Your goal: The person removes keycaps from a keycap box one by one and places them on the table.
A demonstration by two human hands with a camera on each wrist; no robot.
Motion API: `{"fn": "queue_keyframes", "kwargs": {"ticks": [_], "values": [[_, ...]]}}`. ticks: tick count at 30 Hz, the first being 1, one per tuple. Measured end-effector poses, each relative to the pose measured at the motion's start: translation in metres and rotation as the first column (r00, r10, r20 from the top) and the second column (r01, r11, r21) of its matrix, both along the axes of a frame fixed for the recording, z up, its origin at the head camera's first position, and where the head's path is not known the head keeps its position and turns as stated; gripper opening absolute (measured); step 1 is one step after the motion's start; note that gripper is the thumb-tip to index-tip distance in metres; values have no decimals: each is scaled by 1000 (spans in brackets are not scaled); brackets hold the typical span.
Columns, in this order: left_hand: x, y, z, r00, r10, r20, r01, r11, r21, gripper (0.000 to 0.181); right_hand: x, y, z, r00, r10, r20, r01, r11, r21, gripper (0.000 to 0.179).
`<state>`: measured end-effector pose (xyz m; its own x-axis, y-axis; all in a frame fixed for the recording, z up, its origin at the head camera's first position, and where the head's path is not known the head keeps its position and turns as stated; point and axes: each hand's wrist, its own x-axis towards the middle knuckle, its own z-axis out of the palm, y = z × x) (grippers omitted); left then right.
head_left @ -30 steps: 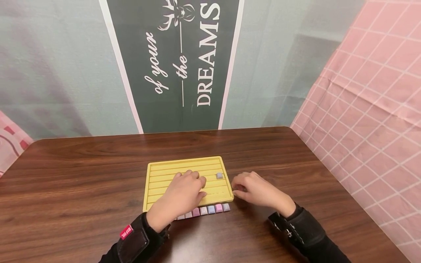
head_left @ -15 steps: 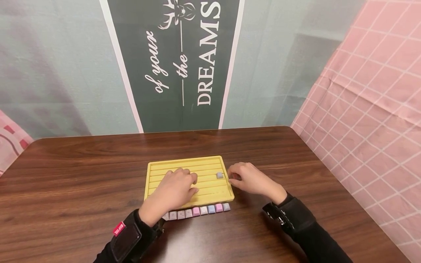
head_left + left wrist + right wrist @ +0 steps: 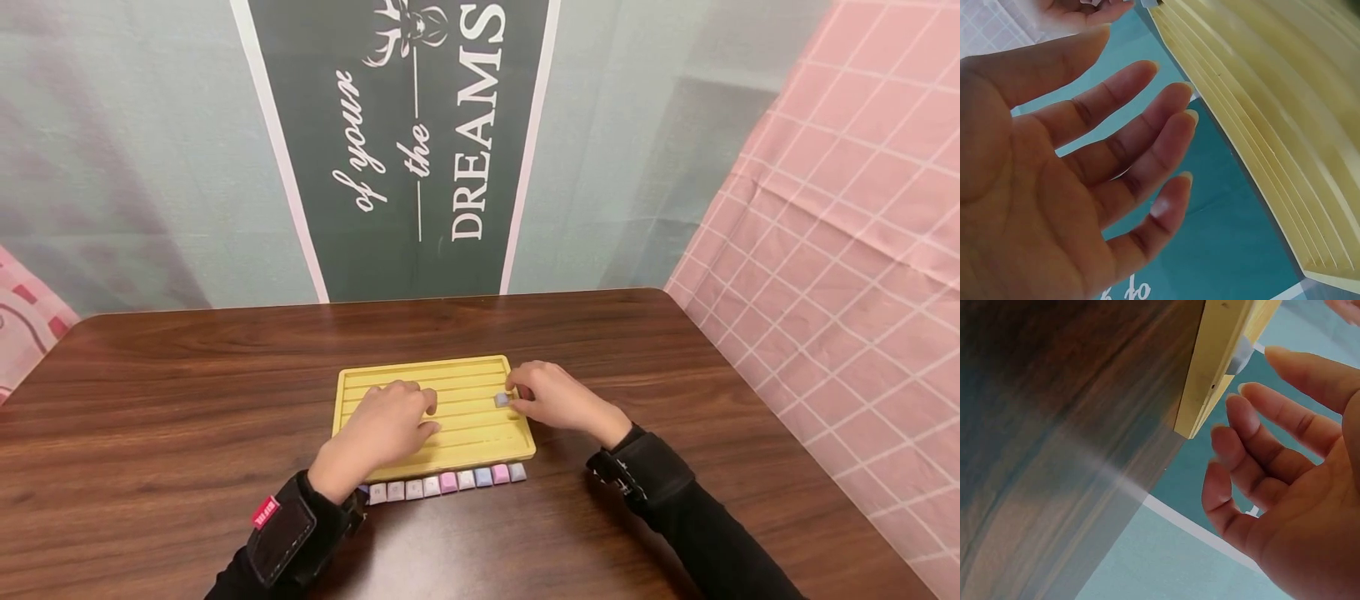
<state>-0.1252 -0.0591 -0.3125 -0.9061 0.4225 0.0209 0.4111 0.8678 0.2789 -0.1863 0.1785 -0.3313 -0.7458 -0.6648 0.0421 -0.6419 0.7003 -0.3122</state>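
Observation:
A yellow ridged tray point(image 3: 468, 448) lies on the table. One small grey keycap point(image 3: 502, 400) sits on it near its right edge. My right hand point(image 3: 558, 398) reaches over that edge, its thumb and forefinger on either side of the keycap. In the right wrist view the keycap point(image 3: 1240, 356) shows at the rim, with a gap to the loosely bent fingers. Over the left half of the tray hovers my left hand point(image 3: 382, 421), fingers relaxed and spread in the left wrist view, holding nothing. It hides part of the tray.
A row of several keycaps point(image 3: 448, 482), grey, white, pink and blue, lines the tray's front edge; my left wrist covers its left end. Brown wood table point(image 3: 187, 417) surrounds the tray. A printed curtain point(image 3: 405, 267) hangs behind, with pink gridded cloth point(image 3: 847, 292) at the right.
My right hand has moved away from me and leftward, from beside the tray to the lone keycap. My left hand has drawn back to the left, uncovering more of the keycap row.

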Motion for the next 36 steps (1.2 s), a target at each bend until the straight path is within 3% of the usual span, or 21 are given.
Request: {"fn": "queue_keyframes", "kwargs": {"ticks": [20, 36], "values": [[-1, -1, 0, 999, 4, 37, -3, 1000, -6, 18, -8, -5, -6, 999, 1, 38, -2, 1000, 19, 10], [-1, 0, -4, 999, 14, 47, -14, 1000, 2, 17, -7, -4, -7, 999, 31, 12, -31, 999, -10, 9]]}}
